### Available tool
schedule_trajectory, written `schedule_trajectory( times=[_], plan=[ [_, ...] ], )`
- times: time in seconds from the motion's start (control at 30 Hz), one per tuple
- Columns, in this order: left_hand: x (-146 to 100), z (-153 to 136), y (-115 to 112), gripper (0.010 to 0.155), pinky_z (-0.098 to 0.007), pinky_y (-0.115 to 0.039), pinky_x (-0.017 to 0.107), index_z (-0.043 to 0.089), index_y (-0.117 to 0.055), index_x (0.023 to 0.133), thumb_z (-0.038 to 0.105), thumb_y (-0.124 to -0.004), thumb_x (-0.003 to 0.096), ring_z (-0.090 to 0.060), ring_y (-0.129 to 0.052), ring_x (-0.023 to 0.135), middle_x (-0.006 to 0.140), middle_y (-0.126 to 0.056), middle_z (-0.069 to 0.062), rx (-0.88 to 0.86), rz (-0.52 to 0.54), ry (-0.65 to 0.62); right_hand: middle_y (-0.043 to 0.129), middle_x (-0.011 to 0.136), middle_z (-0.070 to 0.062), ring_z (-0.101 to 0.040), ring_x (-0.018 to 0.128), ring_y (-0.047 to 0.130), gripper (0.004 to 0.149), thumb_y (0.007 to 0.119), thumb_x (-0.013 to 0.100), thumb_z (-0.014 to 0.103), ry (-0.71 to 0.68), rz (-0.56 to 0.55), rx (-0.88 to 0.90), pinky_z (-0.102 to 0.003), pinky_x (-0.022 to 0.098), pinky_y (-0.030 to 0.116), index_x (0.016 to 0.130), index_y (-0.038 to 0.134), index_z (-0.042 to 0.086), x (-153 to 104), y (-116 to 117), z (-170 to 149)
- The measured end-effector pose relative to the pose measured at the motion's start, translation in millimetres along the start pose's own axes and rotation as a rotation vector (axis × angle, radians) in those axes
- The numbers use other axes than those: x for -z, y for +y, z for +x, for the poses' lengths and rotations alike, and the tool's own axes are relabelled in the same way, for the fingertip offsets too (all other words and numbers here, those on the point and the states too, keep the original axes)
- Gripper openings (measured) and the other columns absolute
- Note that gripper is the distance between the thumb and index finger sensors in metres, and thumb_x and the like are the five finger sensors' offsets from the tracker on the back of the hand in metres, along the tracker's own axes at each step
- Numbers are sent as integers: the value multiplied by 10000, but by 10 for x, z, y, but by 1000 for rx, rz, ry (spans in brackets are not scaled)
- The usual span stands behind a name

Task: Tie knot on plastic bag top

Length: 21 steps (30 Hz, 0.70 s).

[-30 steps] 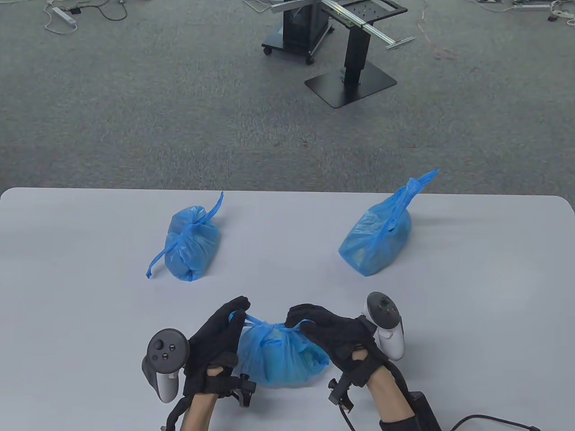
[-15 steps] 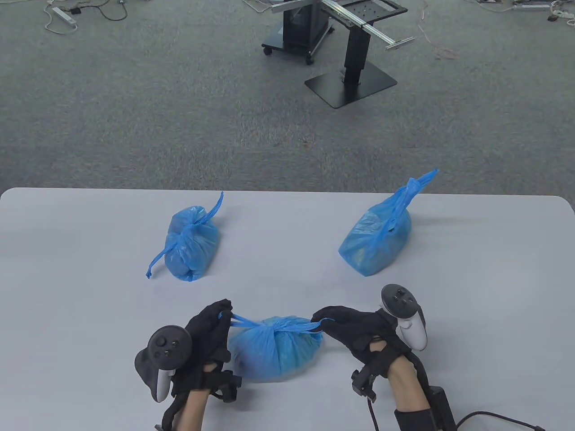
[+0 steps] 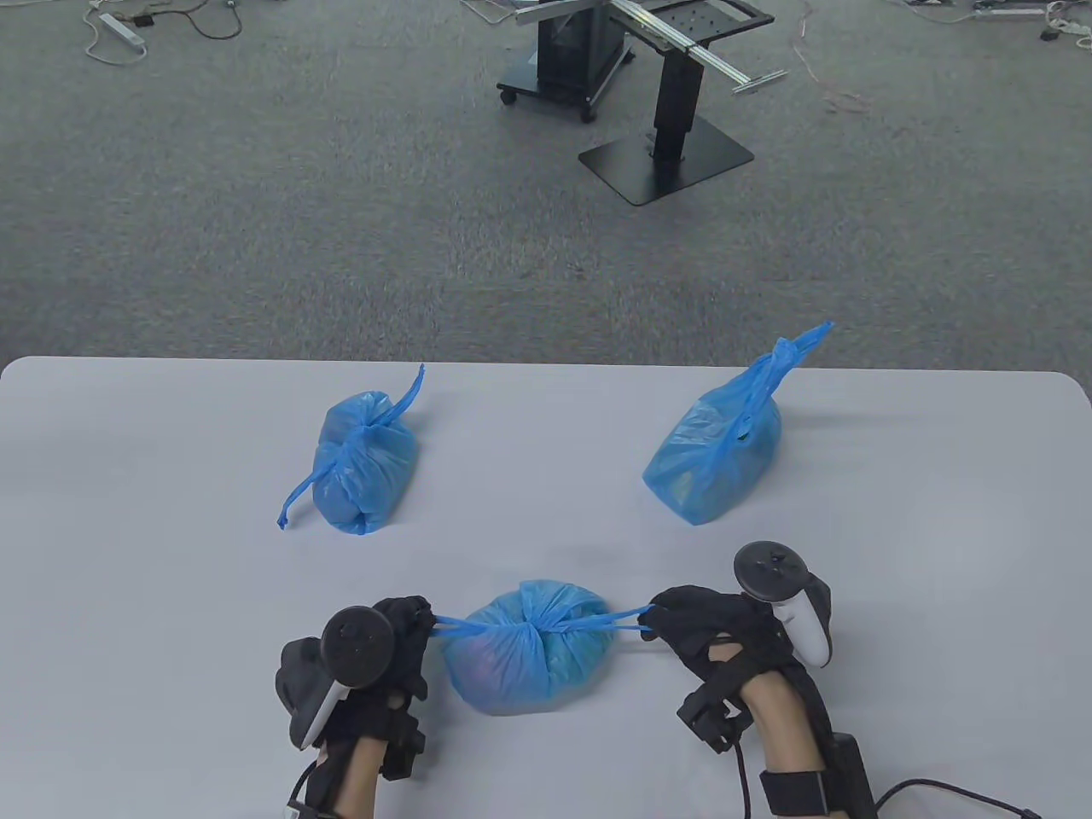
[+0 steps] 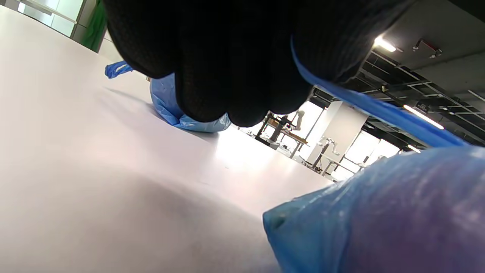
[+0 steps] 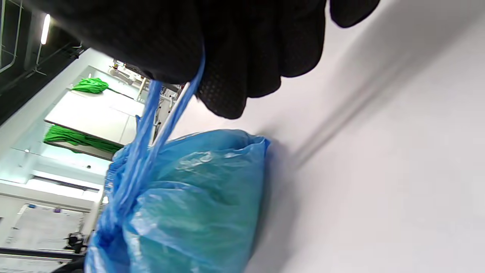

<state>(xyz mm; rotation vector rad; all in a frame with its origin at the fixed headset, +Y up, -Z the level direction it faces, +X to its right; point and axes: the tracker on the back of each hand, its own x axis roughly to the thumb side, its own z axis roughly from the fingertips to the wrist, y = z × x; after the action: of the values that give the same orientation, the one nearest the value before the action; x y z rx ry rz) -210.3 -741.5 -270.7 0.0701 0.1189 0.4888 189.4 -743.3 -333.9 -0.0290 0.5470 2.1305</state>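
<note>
At the lower centre of the white tabletop (image 3: 546, 512), the stuffed blue plastic bag (image 3: 529, 657) lies between the left hand (image 3: 388, 657) and right hand (image 3: 717, 631), each grip pinching one taut twisted handle strand, apparently to cinch the knot tight.

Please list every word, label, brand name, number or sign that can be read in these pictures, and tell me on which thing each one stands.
No text can be read in any view.
The three blue plastic bags: the near one between the hands, the far left one and the far right one, bear no print.
The pale sheet on the wall in the right wrist view: marks too blurred to read.
The white table: no marking.
</note>
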Motion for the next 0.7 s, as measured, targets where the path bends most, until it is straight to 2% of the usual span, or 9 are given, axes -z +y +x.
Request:
schedule_trajectory(
  times=[0.17,0.3,0.4,0.6,0.7],
  plan=[
    [7,-100,21,405,-514,-768,660,283,-976,830,448,-815,497,-238,-1026,780,851,-1002,35,-23,-16,39,833,928,-46,-375,911,725,408,811,475,381,19,-34,-48,-607,765,490,765,923,116,-11,-41,3],
    [0,-116,28,401,-510,-784,648,279,-998,804,441,-819,484,-230,-1044,756,823,-1023,35,34,16,81,832,930,-47,-374,912,724,411,812,475,384,64,9,-34,-605,765,490,769,923,119,30,-53,-95],
    [25,-157,-32,403,-510,-783,649,280,-1000,800,440,-815,479,-228,-1044,756,819,-1024,39,41,-46,109,831,930,-47,-375,913,722,412,813,475,382,79,4,-51,-605,766,487,770,922,116,38,-51,-112],
    [42,-180,-88,413,-524,-752,675,285,-968,837,455,-810,496,-244,-1010,802,863,-991,32,41,-97,103,794,963,-57,-389,939,683,421,807,478,383,93,5,-96,-617,776,452,805,896,133,51,4,-123],
    [33,-178,-88,450,-548,-701,713,285,-903,916,454,-810,510,-271,-943,891,958,-916,26,13,-137,91,721,1024,-67,-398,971,626,461,808,478,377,54,36,-53,-626,781,409,870,843,137,40,11,-122]
  ],
)
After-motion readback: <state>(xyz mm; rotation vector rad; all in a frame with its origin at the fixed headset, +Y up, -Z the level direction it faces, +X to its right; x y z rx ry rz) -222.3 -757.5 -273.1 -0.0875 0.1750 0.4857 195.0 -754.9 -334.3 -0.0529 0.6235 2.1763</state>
